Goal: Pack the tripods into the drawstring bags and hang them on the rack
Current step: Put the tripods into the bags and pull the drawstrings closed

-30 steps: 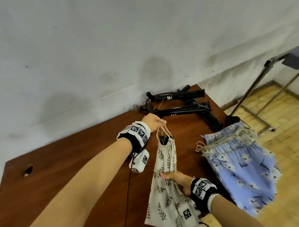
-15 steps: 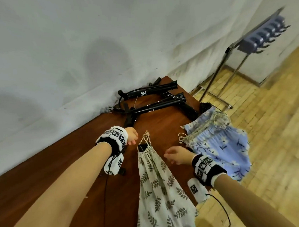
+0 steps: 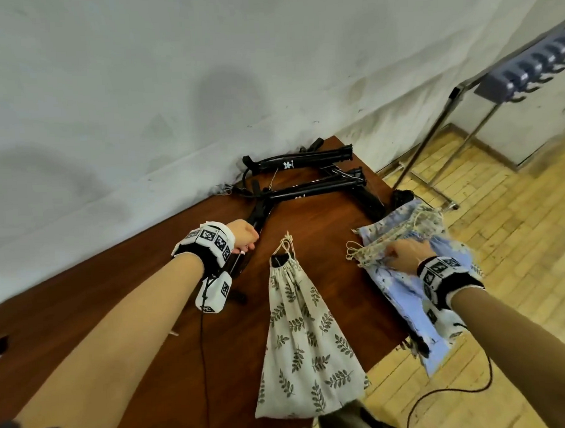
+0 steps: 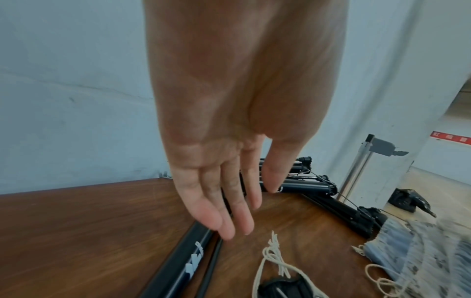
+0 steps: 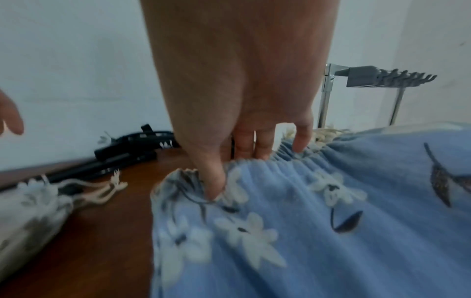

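A white leaf-print drawstring bag (image 3: 306, 335) lies on the brown table (image 3: 116, 285), with a black tripod head showing at its gathered mouth and its cord (image 4: 275, 256) loose. Several folded black tripods (image 3: 315, 189) lie by the wall. My left hand (image 3: 243, 235) hovers with straight fingers (image 4: 216, 217) just above one tripod (image 4: 183, 260) that lies diagonally. My right hand (image 3: 405, 250) is on the blue floral bag (image 5: 305, 231) at the table's right edge. Its thumb (image 5: 214, 187) digs into the gathered rim and its fingers reach behind it.
A metal rack with a grey row of hooks (image 3: 527, 70) stands on the wooden floor to the right of the table. More patterned bags are stacked with the blue one and hang over the table edge. A black cable (image 3: 444, 397) trails on the floor.
My left hand let go of the leaf bag's cord and moved to the diagonal tripod. The leaf bag now lies flat. My right hand left it and went to the blue bag.
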`<state>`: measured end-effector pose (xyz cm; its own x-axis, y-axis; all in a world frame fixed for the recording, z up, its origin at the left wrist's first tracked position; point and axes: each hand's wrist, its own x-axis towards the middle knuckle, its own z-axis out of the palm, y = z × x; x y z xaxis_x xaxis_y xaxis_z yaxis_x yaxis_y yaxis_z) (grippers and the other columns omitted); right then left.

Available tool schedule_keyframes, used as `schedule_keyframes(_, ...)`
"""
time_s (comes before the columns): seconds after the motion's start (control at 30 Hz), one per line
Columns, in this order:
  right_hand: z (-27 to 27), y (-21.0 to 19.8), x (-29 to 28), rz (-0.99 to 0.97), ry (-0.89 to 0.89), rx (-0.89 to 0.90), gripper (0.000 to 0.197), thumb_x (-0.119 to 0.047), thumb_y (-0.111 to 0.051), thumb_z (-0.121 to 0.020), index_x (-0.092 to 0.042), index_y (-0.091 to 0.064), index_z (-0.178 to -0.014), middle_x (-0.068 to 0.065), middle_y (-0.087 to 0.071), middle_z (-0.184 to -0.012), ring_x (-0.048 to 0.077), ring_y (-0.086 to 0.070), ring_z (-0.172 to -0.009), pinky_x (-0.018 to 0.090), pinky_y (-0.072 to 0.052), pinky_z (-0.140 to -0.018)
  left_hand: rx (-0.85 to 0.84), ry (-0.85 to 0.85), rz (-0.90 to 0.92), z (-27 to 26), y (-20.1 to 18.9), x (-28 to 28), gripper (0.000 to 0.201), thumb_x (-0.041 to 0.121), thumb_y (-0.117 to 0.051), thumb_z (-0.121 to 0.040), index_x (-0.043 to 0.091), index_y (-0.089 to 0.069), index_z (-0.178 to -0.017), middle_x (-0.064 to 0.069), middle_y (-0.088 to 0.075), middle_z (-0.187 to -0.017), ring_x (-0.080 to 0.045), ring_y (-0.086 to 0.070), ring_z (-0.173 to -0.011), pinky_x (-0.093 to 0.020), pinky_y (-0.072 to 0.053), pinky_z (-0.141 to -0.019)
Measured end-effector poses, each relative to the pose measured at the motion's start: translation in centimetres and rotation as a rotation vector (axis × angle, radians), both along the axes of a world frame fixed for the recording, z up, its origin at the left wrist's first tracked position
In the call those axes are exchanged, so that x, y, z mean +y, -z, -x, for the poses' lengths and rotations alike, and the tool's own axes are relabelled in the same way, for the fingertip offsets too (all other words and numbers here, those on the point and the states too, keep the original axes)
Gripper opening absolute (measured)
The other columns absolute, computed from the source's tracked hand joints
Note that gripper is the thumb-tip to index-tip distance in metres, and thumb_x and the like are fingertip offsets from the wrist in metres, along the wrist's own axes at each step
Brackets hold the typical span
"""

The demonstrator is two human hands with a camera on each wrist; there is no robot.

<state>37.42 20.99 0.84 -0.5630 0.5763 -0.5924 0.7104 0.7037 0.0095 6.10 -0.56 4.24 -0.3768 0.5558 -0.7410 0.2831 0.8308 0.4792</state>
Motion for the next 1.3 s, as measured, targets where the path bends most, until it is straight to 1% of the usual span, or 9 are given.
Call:
schedule_keyframes(0.33,5.1,-12.2,-4.2,0.397,-0.170,0.520,0.013,-0.023,-0.060,-0.094,-0.029,-0.070,-0.099,-0.011,-0.072,-0.097,0.004,-0.066,-0.088,0.021,-0.051,-0.083,0.009,-0.090,0.007,2.3,-0.6,-3.4,0.031,0.020,-0.043,-0.100,0.007,-0.055,-0.125,-0.015,-0.063,-0.116,-0.020,-0.057,-0.089,-0.026,-0.045,-0.067)
schedule_keyframes(0.57,14.6,-13.3,-10.3,0.573,-0.300,0.528,0.024,-0.022,-0.053,-0.098,-0.022,-0.066,-0.118,-0.023,-0.064,-0.081,-0.009,-0.057,-0.066,0.009,-0.038,-0.066,-0.544,-0.212,-0.097,0.4,-3.3,-2.9,0.077,0.072,-0.030,-0.087,0.009,-0.058,-0.123,-0.012,-0.064,-0.116,-0.027,-0.063,-0.101,-0.036,-0.052,-0.084)
schedule_keyframes(0.67,17.3,-11.6,-12.1,0.512,-0.368,0.449,0.028,-0.029,-0.054,-0.097,-0.019,-0.067,-0.120,-0.005,-0.065,-0.088,0.004,-0.054,-0.066,0.016,-0.039,-0.065,-0.453,-0.090,-0.110,-0.7,-4.6,-3.1,0.050,0.046,-0.056,-0.091,0.007,-0.057,-0.122,-0.010,-0.062,-0.114,-0.025,-0.061,-0.101,-0.026,-0.053,-0.075)
schedule_keyframes(0.77,18.4,-10.2,-13.7,0.512,-0.355,0.350,0.026,-0.040,-0.055,-0.096,-0.019,-0.071,-0.096,0.000,-0.061,-0.074,0.001,-0.048,-0.053,0.018,-0.038,-0.057,-0.155,-0.189,-0.245,0.1,-2.9,-3.3,0.008,0.006,-0.060,-0.088,0.003,-0.059,-0.080,-0.011,-0.058,-0.081,-0.019,-0.059,-0.070,-0.025,-0.051,-0.063)
schedule_keyframes(0.83,18.2,-9.3,-14.4,0.518,-0.242,0.222,0.049,-0.052,-0.041,-0.097,-0.010,-0.060,-0.080,-0.001,-0.047,-0.062,0.003,-0.039,-0.037,0.018,-0.034,-0.047,-0.120,-0.286,-0.224,1.0,-0.9,-4.6,0.021,0.002,-0.053,-0.090,0.010,-0.052,-0.071,-0.007,-0.052,-0.072,-0.016,-0.055,-0.063,-0.026,-0.049,-0.056)
schedule_keyframes(0.93,17.1,-7.6,-14.5,0.590,-0.130,-0.043,0.055,-0.044,-0.023,-0.104,-0.006,-0.045,-0.137,0.005,-0.057,-0.091,0.010,-0.048,-0.045,0.013,-0.035,-0.038,-0.130,-0.175,-0.088,1.4,1.4,-7.4,0.021,-0.002,-0.047,-0.090,0.014,-0.045,-0.075,-0.007,-0.046,-0.075,-0.020,-0.053,-0.067,-0.024,-0.050,-0.048)
schedule_keyframes(1.03,16.4,-5.5,-13.6,0.517,-0.104,-0.024,0.052,-0.010,-0.041,-0.101,-0.010,-0.023,-0.149,0.013,-0.056,-0.107,0.017,-0.050,-0.075,0.008,-0.036,-0.041,0.021,-0.028,-0.040,1.0,3.7,-9.3,0.009,0.008,-0.044,-0.093,0.016,-0.042,-0.089,-0.005,-0.047,-0.076,-0.020,-0.051,-0.063,-0.024,-0.048,-0.046)
schedule_keyframes(1.17,17.0,-2.2,-11.3,0.610,0.263,0.204,0.060,0.008,-0.037,-0.093,-0.024,-0.039,-0.144,0.016,-0.068,-0.096,0.018,-0.066,-0.060,0.023,-0.051,-0.047,0.113,-0.023,0.013,1.9,4.8,-10.0,0.017,0.003,-0.043,-0.089,0.015,-0.038,-0.100,-0.006,-0.045,-0.080,-0.020,-0.045,-0.062,-0.030,-0.044,-0.054)
schedule_keyframes(1.3,18.5,-2.1,-9.9,0.712,0.414,0.185,0.018,-0.006,-0.055,-0.095,-0.006,-0.069,-0.107,0.017,-0.072,-0.075,0.013,-0.065,-0.047,0.021,-0.051,-0.043,0.189,0.041,-0.003,2.9,4.7,-10.3,0.017,0.000,-0.047,-0.085,0.015,-0.041,-0.091,-0.003,-0.046,-0.083,-0.023,-0.047,-0.073,-0.029,-0.038,-0.057)
